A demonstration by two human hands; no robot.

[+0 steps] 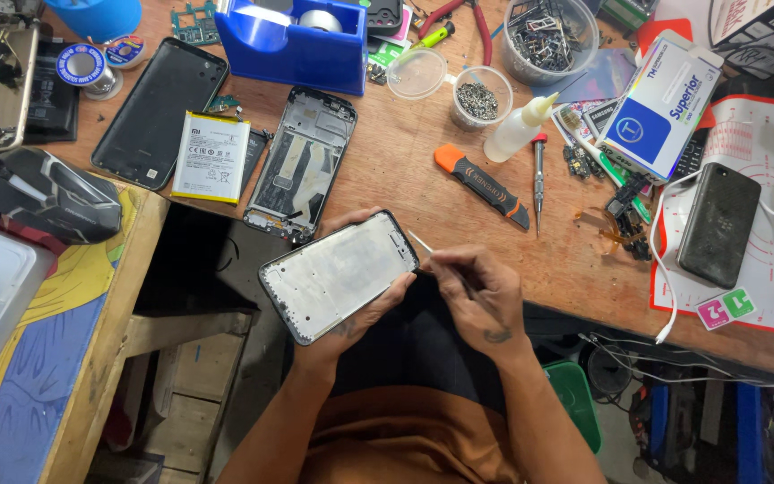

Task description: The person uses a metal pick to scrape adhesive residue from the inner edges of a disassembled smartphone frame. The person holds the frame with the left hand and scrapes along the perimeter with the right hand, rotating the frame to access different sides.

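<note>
Left hand [351, 315] grips bare phone frame [338, 276], held off the tabletop [423, 188] edge above lap. Right hand [481, 296] pinches thin tweezers [423, 244], tip touching frame's right edge.

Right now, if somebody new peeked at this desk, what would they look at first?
Probably the silvery phone frame at the centre, gripped by the left hand while the right hand pokes a thin tool at its edge. Next, the big blue tape dispenser at the top of the wooden workbench, and the white battery to its lower left.
</note>
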